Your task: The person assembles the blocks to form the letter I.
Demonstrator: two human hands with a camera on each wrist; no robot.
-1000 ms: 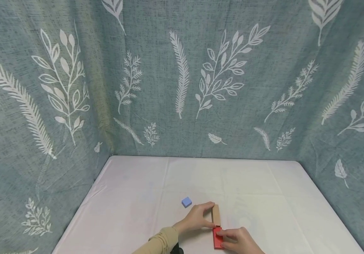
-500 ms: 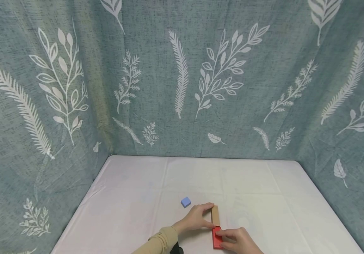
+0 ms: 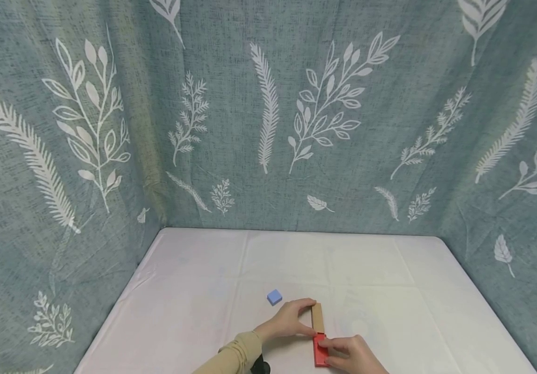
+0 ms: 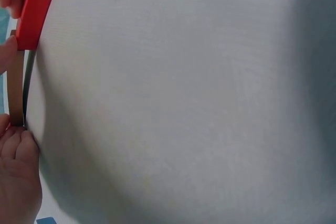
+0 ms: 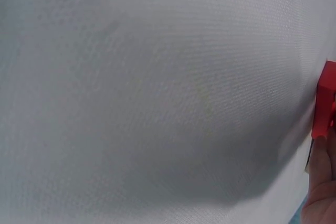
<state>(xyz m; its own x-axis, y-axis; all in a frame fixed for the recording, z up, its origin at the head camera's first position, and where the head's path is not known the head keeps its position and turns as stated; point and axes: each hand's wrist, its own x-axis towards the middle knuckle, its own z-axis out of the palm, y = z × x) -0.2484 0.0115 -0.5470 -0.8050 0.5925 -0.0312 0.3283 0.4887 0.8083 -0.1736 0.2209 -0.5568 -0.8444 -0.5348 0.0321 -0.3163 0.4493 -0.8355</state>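
A long tan block (image 3: 318, 318) and a red block (image 3: 320, 353) lie end to end on the white cloth. My left hand (image 3: 289, 320) holds the tan block, fingers at its far end and thumb where it meets the red block. In the left wrist view the tan block (image 4: 16, 82) runs up to the red block (image 4: 38, 9). My right hand (image 3: 353, 354) grips the red block from its right side, partly covering its top. At the edge of the right wrist view, fingers (image 5: 320, 161) press against the red block (image 5: 325, 98).
A small blue block (image 3: 275, 297) rests beyond and to the left of the left hand. The table (image 3: 193, 280) wears a creased white cloth. Leaf-patterned green curtains (image 3: 231, 124) enclose its back and sides. A black object (image 3: 261, 365) shows under the left sleeve.
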